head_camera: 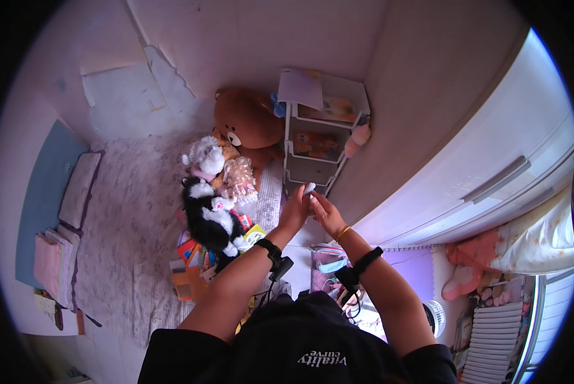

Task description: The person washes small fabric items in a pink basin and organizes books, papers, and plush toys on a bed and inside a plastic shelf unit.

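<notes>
My left hand and my right hand meet in front of me, just short of a white drawer rack. A small whitish-grey object sticks up between the fingers of both hands. Its lower part is hidden by the fingers, and it is too small to tell what it is. To the left of my hands a black-and-white plush cat lies on its side on the bed. Books and booklets are spread beneath and beside it.
Behind the cat are a white plush toy, a lacy frilled item and a big brown plush bear. The bed spans the left side. A tall white wardrobe lines the right. A purple mat lies behind my right arm.
</notes>
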`<state>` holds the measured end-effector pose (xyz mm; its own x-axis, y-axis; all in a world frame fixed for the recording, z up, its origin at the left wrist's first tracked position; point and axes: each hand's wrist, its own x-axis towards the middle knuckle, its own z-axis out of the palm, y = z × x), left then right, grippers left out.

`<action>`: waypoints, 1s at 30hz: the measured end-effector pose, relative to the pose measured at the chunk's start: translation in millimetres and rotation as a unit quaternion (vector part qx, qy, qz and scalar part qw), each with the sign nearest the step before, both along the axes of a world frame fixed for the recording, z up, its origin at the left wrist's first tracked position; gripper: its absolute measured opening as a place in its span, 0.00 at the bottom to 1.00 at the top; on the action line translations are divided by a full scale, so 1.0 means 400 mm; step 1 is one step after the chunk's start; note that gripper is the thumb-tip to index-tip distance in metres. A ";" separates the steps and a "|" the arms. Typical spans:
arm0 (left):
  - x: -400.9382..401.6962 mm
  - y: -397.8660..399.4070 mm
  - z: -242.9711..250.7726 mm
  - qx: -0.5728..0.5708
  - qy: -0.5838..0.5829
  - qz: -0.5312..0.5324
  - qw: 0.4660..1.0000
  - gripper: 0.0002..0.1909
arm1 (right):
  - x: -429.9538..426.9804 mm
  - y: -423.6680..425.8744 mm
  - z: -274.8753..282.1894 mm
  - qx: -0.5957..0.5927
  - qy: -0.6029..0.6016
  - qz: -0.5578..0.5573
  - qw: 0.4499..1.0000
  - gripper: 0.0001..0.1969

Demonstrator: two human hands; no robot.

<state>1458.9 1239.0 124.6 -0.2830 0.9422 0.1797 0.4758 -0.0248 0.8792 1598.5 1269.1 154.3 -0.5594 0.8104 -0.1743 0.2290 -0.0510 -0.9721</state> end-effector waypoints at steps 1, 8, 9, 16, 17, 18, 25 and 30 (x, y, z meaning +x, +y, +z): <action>-0.020 0.014 0.011 0.001 0.008 0.009 1.000 0.22 | -0.017 0.019 0.009 0.044 -0.017 0.025 0.999 0.29; -0.108 0.093 0.026 0.147 0.043 0.088 0.984 0.21 | -0.111 0.122 0.015 0.066 0.008 -0.014 0.998 0.28; -0.108 0.107 0.037 0.187 0.055 0.073 0.978 0.22 | -0.121 0.144 0.004 0.067 0.008 -0.012 0.998 0.28; -0.150 0.247 0.020 0.139 0.006 0.017 0.990 0.26 | -0.235 0.320 -0.040 0.140 0.086 0.004 0.986 0.33; -0.159 0.277 0.018 0.141 0.009 0.022 0.990 0.26 | -0.248 0.350 -0.040 0.142 0.089 0.008 0.986 0.33; -0.158 0.295 0.044 0.131 0.010 0.026 0.991 0.27 | -0.257 0.367 -0.026 0.143 0.106 0.006 0.984 0.33; -0.142 0.490 0.098 0.060 0.046 -0.044 0.996 0.33 | -0.282 0.598 -0.009 0.113 0.168 -0.069 0.977 0.27; -0.152 0.610 0.074 0.006 0.143 -0.082 0.986 0.35 | -0.261 0.732 -0.055 0.102 0.103 -0.147 0.978 0.21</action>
